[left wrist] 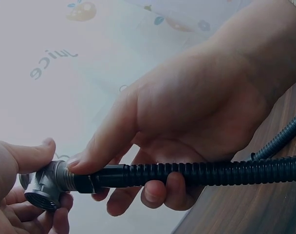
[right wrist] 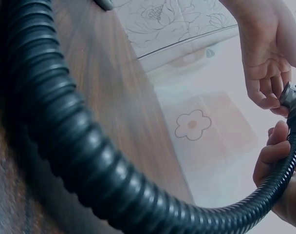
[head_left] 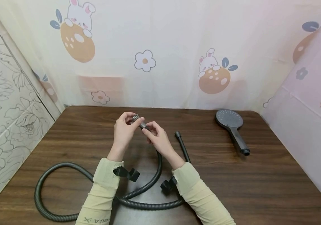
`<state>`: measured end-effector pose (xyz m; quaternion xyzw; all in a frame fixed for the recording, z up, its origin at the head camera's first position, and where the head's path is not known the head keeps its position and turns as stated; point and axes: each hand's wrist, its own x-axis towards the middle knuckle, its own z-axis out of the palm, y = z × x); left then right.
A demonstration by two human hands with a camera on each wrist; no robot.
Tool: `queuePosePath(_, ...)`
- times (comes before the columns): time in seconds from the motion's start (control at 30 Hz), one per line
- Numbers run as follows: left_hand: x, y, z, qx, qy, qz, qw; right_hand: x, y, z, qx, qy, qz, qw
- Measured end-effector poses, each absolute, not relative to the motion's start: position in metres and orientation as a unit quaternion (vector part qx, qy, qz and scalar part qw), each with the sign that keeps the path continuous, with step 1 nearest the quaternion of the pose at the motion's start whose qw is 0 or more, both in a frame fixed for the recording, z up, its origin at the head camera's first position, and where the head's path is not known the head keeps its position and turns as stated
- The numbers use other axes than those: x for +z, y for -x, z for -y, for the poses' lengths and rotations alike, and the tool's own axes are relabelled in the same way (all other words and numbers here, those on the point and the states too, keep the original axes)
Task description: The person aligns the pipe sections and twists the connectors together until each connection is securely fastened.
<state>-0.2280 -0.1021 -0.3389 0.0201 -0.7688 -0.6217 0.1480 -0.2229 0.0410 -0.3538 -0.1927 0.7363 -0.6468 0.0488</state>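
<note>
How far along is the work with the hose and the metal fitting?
Looks done: one end of the hose meets the metal fitting.
In hand: the left hand pinches the fitting while the right hand holds the hose near the joint, where some thread shows, so tightening may be unfinished.
Probably left: the free hose end and the shower head lie unconnected.
</note>
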Motion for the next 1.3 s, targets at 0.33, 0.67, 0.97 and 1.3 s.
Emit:
queuePosePath(0.33, -0.3379, 0.2268, 0.1026, -0.623, -0.019, 0.768, 0.147, -0.352, 0.2212, -0.0402, -0.641, 0.195, -0.739, 0.061)
queuePosePath(0.67, -0.3402, 0.2258, 0.1036, -0.624, -0.016, 0.766, 0.15, -0.3543, 0.2196, -0.0395, -0.651, 0.175, -0.738, 0.038)
queuePosePath(0.97, -0.3397, 0.2261, 0.1027, -0.628, -0.018, 0.764, 0.147, -0.3549, 0.22, -0.0398, -0.654, 0.18, -0.735, 0.017)
queuePosePath(1.3, -0.339, 0.2252, 0.1031, -0.623, -0.021, 0.767, 0.15, -0.3535, 0.2194, -0.0396, -0.646, 0.173, -0.743, 0.029)
